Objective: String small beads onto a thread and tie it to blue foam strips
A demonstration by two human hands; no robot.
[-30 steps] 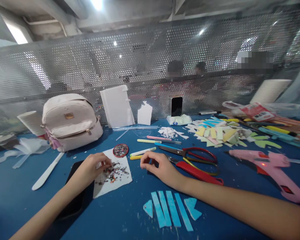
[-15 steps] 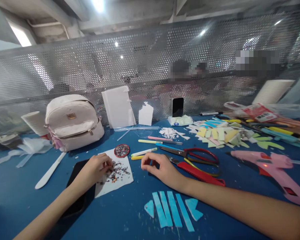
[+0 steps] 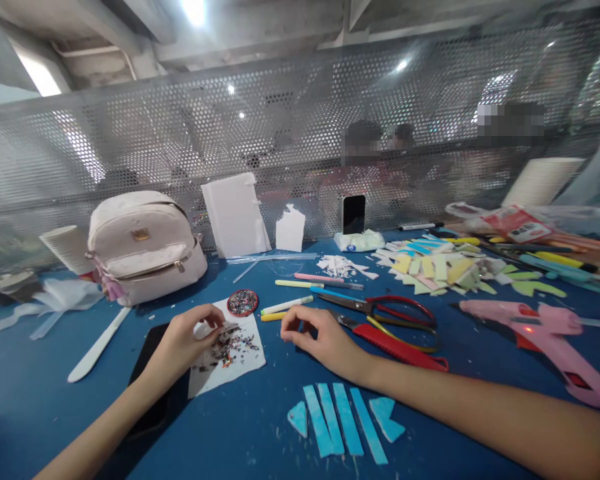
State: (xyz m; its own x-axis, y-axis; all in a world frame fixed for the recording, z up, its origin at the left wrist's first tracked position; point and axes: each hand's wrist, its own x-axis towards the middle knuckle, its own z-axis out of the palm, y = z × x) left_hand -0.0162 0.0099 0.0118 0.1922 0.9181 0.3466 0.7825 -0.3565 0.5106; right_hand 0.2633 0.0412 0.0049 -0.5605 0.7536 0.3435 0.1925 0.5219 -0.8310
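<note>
My left hand (image 3: 193, 339) is over the left part of a white sheet of paper (image 3: 253, 357), its fingertips pinched together. A small pale bit shows at those fingertips, too small to name. Dark, shiny flakes (image 3: 230, 347) lie scattered on the sheet beside them. A round red-rimmed dish (image 3: 243, 303) full of similar flakes sits at the sheet's upper edge. On the blue table rests my right hand (image 3: 325, 337), fingers loosely curled in toward the thumb, with nothing visible in them. It lies between the marker pens (image 3: 287, 305) and several blue-painted strips (image 3: 347, 419).
Scissors (image 3: 365, 305) and a red-handled cutter (image 3: 400, 348) lie beyond my right forearm. A pink glue gun (image 3: 540, 333) is at right, near a heap of cut pieces (image 3: 440, 267). A backpack (image 3: 145, 247), a white plastic knife (image 3: 97, 347) and a black phone (image 3: 147, 360) are at left.
My left hand has shifted slightly, and a pale bit now shows at its fingertips. My right hand keeps its curled pose. The whole view has moved a little.
</note>
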